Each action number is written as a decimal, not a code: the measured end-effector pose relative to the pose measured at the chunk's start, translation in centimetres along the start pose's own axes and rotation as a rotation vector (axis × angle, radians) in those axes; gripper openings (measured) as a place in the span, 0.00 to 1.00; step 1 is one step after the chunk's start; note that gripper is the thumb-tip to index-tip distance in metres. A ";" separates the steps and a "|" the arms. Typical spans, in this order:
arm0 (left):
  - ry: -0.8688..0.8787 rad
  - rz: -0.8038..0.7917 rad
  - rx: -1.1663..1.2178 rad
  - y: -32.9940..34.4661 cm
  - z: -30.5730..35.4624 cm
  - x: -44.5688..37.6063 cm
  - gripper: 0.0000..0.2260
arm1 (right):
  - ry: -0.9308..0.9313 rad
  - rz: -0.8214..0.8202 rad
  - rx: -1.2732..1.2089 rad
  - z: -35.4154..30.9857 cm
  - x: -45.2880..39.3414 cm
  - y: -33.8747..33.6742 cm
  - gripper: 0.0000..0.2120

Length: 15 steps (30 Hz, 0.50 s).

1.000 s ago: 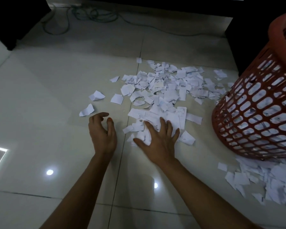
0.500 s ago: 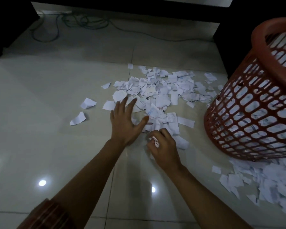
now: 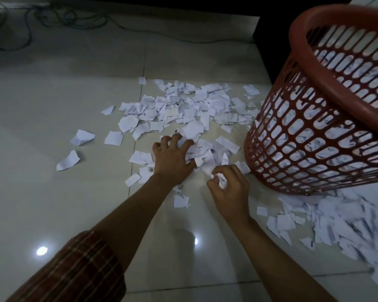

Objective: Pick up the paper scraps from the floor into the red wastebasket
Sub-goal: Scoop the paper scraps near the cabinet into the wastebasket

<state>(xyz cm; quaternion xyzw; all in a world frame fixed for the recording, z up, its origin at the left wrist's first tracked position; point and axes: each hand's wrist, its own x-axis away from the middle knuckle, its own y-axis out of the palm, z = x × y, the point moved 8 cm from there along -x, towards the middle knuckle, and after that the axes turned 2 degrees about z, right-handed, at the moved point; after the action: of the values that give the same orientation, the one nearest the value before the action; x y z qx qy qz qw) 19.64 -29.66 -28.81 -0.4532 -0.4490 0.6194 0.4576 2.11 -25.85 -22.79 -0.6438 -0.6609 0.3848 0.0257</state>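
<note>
Head cam: left hand curled on paper scraps; right hand pinches scraps, beside wastebasket; bare floor left.

Prob. office/home rm: glossy tiled floor, loose cables.

Left hand clawed downward, right hand in a closed grip.
</note>
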 end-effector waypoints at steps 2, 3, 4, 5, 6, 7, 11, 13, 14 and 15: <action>-0.014 0.030 0.015 -0.4 -0.2 0.1 0.22 | -0.014 -0.001 -0.014 -0.6 -0.3 -0.1 0.06; -0.014 0.025 0.031 -0.6 -0.2 0.2 0.21 | -0.023 -0.007 -0.020 -1.0 -0.5 -0.2 0.07; -0.006 0.019 0.052 -0.8 -0.2 0.4 0.20 | -0.027 -0.010 -0.025 -1.4 -0.8 -0.3 0.07; 0.005 0.018 0.071 -1.0 -0.2 0.4 0.18 | -0.030 -0.012 -0.033 -1.8 -1.1 -0.4 0.07; 0.011 0.012 0.087 -1.2 -0.3 0.5 0.17 | -0.032 -0.013 -0.044 -2.2 -1.3 -0.5 0.07; 0.013 -0.003 0.105 -1.4 -0.5 0.6 0.15 | -0.042 -0.012 -0.054 -2.7 -1.6 -0.7 0.07; -0.027 -0.020 0.268 -2.5 -1.5 1.1 0.11 | -0.068 -0.006 -0.077 -4.4 -2.5 -1.4 0.06; -0.074 0.012 0.350 -3.5 -2.1 1.6 0.10 | -0.083 0.007 -0.089 -5.4 -3.0 -2.1 0.06; -0.100 0.044 0.377 -4.1 -2.4 1.7 0.10 | -0.089 0.012 -0.101 -5.9 -3.3 -2.4 0.05; -0.122 0.081 0.394 -4.9 -2.4 1.8 0.10 | -0.100 0.017 -0.114 -6.5 -3.6 -2.8 0.05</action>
<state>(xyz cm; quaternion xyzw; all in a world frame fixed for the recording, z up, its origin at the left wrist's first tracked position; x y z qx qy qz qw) 22.45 -26.70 -24.75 -0.3344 -0.3271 0.7395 0.4841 3.86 -25.52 -15.02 -0.6298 -0.6767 0.3783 -0.0472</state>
